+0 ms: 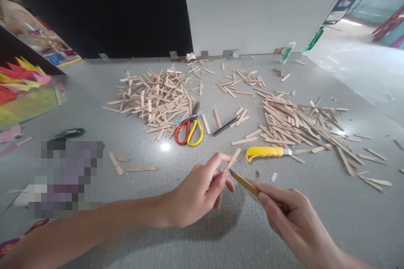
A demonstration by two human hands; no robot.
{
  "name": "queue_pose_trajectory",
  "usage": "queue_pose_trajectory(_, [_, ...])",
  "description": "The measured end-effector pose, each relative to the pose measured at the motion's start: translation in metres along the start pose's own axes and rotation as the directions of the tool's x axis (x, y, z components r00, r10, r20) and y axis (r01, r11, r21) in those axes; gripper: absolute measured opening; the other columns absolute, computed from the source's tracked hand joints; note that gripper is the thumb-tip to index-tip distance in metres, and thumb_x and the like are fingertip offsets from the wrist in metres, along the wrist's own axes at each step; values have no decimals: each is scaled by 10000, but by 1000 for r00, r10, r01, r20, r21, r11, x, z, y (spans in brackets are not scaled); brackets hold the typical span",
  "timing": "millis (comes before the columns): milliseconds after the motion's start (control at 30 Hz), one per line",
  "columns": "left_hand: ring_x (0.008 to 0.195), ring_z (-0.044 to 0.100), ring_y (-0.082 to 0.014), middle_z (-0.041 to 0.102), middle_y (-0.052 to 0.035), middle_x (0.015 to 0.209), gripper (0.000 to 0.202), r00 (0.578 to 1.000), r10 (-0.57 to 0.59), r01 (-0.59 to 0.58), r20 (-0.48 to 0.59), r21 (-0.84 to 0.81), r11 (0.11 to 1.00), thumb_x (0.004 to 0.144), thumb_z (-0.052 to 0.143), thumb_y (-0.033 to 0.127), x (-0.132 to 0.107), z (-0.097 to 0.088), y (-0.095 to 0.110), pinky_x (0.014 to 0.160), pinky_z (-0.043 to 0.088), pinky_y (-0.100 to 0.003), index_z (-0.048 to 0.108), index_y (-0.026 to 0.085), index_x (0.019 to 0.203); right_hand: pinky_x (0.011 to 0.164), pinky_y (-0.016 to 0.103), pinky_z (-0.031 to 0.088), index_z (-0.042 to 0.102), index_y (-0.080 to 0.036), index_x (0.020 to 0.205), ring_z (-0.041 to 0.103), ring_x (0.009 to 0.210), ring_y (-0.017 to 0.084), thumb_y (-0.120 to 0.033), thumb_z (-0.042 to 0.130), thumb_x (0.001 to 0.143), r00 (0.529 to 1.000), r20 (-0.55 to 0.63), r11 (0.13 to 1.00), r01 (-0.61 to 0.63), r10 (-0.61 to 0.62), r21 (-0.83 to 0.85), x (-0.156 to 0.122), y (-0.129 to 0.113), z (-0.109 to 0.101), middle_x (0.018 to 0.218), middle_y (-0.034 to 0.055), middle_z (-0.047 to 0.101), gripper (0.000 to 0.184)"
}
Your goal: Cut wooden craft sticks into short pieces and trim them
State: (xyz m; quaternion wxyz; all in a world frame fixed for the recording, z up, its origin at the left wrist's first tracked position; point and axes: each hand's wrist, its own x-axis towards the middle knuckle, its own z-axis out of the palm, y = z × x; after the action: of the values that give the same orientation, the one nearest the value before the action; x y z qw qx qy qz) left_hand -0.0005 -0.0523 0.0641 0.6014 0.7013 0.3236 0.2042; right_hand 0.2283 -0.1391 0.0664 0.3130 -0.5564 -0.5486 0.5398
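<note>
Between the thumb and fingers of my left hand (205, 185) is a short wooden craft stick (232, 159), tilted up to the right. My right hand (292, 210) grips a slim yellow tool (246, 183) with a dark pointed tip, a craft knife or a pencil. Its tip is at the lower end of the stick, close to my left fingertips; whether it touches the wood I cannot tell. Just beyond my hands lie a yellow-handled cutter (265, 152), scissors with red and yellow handles (195, 132) and a black pen-like tool (226, 126).
Craft sticks form a heap (158, 96) at the back left and a long pile (293, 122) on the right. A black and white upright board (252, 12) stands behind, a glue stick (288, 52) at its foot. Colourful folded paper (22, 80) is at the left edge.
</note>
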Motion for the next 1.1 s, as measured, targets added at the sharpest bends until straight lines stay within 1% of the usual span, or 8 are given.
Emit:
queue_pose_trajectory(233, [482, 627, -94, 797, -70, 958, 331, 993, -46, 87, 111, -402, 911, 1130, 517, 537, 7, -3, 3, 558, 490, -232, 452, 230, 1234, 443, 237, 208, 798, -118, 1249, 213, 514, 105, -683, 425, 1106, 1000, 9, 998, 16, -17, 52, 3, 2, -2, 590, -84, 253, 693])
queue_pose_trajectory(400, [452, 635, -95, 814, -49, 939, 318, 985, -18, 112, 171, -561, 820, 1121, 579, 507, 11, -3, -6, 530, 515, -229, 460, 233, 1232, 434, 233, 202, 813, -115, 1208, 212, 511, 106, -733, 425, 1083, 1000, 19, 998, -6, 5, 56, 6, 0, -2, 585, -85, 244, 740])
queue_pose_trajectory(533, [438, 629, -105, 814, -40, 924, 345, 973, 9, 148, 229, -658, 738, 1107, 602, 519, 13, 0, -13, 499, 554, -242, 445, 238, 1232, 432, 229, 211, 794, -96, 1262, 228, 501, 104, -805, 451, 1034, 1000, 7, 996, -29, 28, 82, 9, -4, -1, 563, -89, 256, 819])
queue_pose_trajectory(667, [462, 636, -98, 803, -46, 932, 361, 982, -34, 144, 187, -610, 779, 1094, 614, 512, 13, 1, -10, 510, 549, -230, 449, 230, 1248, 420, 230, 217, 798, -97, 1249, 226, 479, 101, -835, 464, 1007, 999, -23, 995, -34, 36, 92, 9, -7, 0, 543, -92, 269, 845])
queue_pose_trajectory(767, [475, 575, -95, 718, 22, 786, 320, 988, -108, 152, 113, -532, 833, 1068, 617, 491, 14, -1, -5, 487, 504, -207, 469, 234, 1188, 404, 233, 214, 791, -94, 1241, 244, 456, 103, -826, 476, 1003, 995, -104, 997, -3, 10, 73, 9, -5, -3, 529, -91, 289, 831])
queue_pose_trajectory(833, [440, 411, -78, 531, 104, 641, 294, 983, -162, 183, 85, -502, 845, 1036, 624, 490, 14, -2, -2, 428, 413, -173, 499, 236, 1119, 403, 231, 206, 788, -91, 1233, 254, 458, 107, -769, 473, 1033, 988, -152, 999, 35, -30, 27, 9, -2, -6, 536, -88, 290, 774])
queue_pose_trajectory(933, [459, 197, -72, 303, 136, 608, 313, 978, -195, 208, 78, -474, 855, 1026, 596, 533, 14, -4, 0, 395, 294, -159, 543, 226, 1004, 408, 235, 197, 795, -79, 1200, 250, 456, 107, -630, 471, 1080, 971, -205, 990, 102, -120, -97, 12, 5, -10, 535, -83, 287, 650])
queue_pose_trajectory(1100, [467, 196, -73, 291, 119, 577, 436, 982, -182, 187, 49, -396, 899, 1028, 560, 609, 11, -5, 2, 416, 217, -181, 501, 229, 823, 399, 236, 226, 834, -92, 1125, 254, 445, 104, -458, 503, 1058, 919, -277, 922, 180, -282, -342, 19, 11, -15, 508, -68, 326, 498])
